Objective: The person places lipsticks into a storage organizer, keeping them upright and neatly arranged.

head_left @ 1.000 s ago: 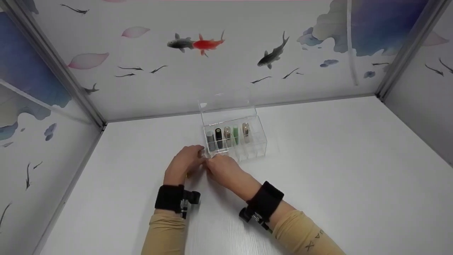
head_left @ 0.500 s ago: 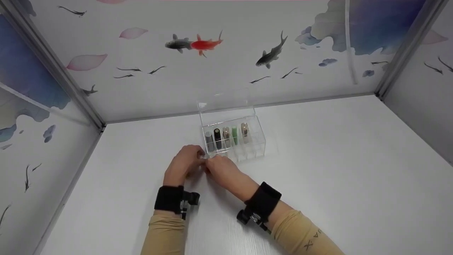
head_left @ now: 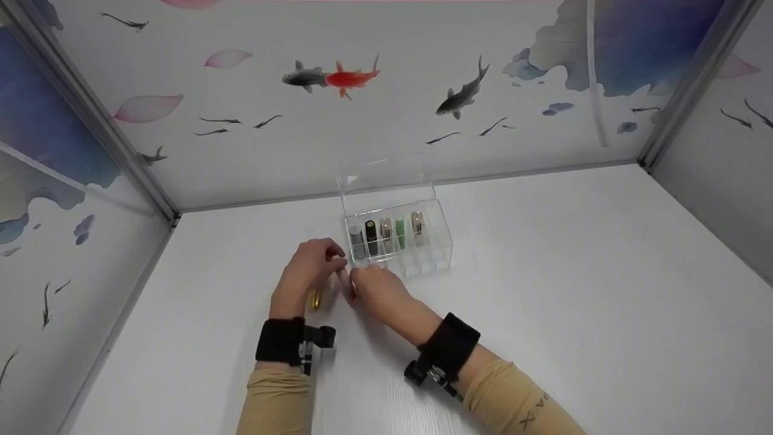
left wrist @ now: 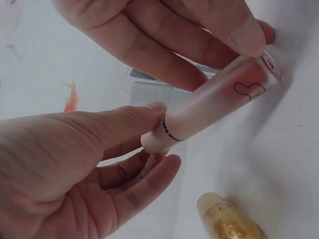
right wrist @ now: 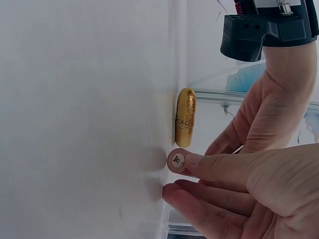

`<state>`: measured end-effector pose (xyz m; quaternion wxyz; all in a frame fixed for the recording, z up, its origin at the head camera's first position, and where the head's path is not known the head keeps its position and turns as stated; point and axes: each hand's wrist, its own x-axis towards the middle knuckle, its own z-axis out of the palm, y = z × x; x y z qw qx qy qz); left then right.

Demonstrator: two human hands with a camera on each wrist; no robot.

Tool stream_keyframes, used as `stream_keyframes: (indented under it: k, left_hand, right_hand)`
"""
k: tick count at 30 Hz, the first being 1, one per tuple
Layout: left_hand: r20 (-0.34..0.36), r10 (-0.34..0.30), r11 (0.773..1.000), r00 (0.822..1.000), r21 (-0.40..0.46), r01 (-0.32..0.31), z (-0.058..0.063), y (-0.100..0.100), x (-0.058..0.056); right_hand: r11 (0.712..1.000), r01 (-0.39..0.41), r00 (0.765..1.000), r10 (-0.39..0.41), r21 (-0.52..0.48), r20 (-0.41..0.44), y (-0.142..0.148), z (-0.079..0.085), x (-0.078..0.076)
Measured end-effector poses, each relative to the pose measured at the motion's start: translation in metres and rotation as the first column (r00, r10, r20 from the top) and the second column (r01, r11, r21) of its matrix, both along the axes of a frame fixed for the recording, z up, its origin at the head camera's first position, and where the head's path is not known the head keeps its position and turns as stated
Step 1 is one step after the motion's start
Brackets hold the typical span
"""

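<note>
Both hands meet at a slim pale-pink lipstick in front of the clear organizer box. In the left wrist view, the lipstick has a frosted body with red showing through and a dark outline drawing. My left hand pinches its pale end, close to a band of lettering. My right hand pinches the opposite end between thumb and fingers. A round label shows on the lipstick's base in the right wrist view. Close by, under the left wrist, a gold lipstick lies on the white table.
The organizer box stands just beyond the hands, its clear lid raised at the back. Several lip tubes fill part of its rear row, among them a grey one and a green one. Printed panels wall the table.
My left hand has shifted slightly left and away from the body, so the lipstick between the hands and the gold one show now. The right hand stays almost in place.
</note>
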<state>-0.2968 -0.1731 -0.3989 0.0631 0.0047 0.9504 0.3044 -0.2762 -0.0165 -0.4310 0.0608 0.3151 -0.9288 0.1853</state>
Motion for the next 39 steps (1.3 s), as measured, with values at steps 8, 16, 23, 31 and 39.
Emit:
stream_keyframes:
  k: [8, 16, 23, 31, 39]
  left_hand:
    - [0.039, -0.002, 0.991, 0.999, 0.131, -0.003, 0.008, -0.005, 0.005]
    - [-0.045, -0.031, 0.974, 0.998, 0.221, 0.040, 0.024, -0.007, 0.013]
    - [-0.188, -0.032, 0.964, 0.982, 0.255, 0.081, 0.040, 0.000, 0.019]
    - [-0.340, 0.026, 0.940, 0.940, 0.329, 0.093, 0.050, 0.019, 0.021]
    - [-0.482, 0.040, 0.899, 0.875, 0.399, 0.179, 0.060, 0.041, 0.028]
  right_hand:
    - [0.995, -0.024, 0.997, 0.030, -0.094, 0.071, 0.000, 0.002, 0.000]
    - [0.953, 0.024, 0.977, 0.042, -0.301, 0.208, 0.002, 0.017, 0.002]
    - [0.915, 0.028, 0.973, 0.068, -0.402, 0.222, 0.015, 0.030, -0.003]
    - [0.868, 0.007, 0.987, 0.073, -0.497, 0.141, 0.037, 0.045, -0.013]
    - [0.828, -0.012, 0.992, 0.082, -0.561, 0.100, 0.056, 0.060, -0.021]
